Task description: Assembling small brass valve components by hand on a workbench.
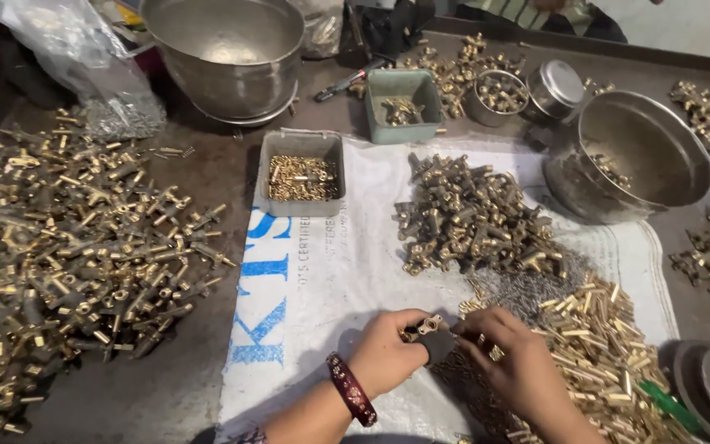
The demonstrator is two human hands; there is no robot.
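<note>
Two hands: both mine, working low over the white sack (330, 271).
Left hand (384, 352): pinched brass valve body (425, 327), steadying it.
Right hand (515, 362): fingers closed at its end, grip unclear.
Stock: brass pins (601, 345) beside right hand, within reach.

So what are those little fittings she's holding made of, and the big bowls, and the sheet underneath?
The fitting between the left hand and right hand looks like brass: yellow-gold with a dull machined shine, like the piles around it. The bowls seem to be steel or aluminium, grey with a soft brushed gleam. The white sheet looks like woven plastic sacking with blue print.
</note>
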